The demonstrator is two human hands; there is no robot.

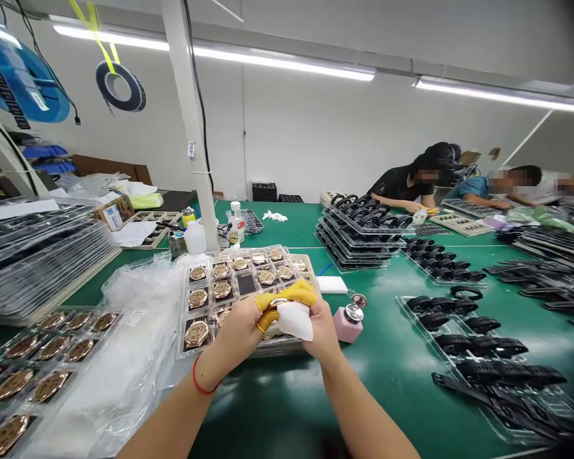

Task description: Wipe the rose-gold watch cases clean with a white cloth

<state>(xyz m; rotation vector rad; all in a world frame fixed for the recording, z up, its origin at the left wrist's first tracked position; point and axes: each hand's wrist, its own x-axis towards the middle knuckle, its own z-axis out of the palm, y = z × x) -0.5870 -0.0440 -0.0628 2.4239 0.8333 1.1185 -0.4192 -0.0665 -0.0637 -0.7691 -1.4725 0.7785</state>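
In the head view, both hands [280, 312] pinch a white cloth [295, 320] above the watch-case tray [242, 287].

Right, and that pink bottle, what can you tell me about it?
The pink bottle is squat and boxy, with smooth sides and a shiny, metal-looking top: a collar with a round, dished piece above it. It stands upright on the green table, just right of the right hand and nearer than the white block. No hand grips it. Its contents can't be seen.
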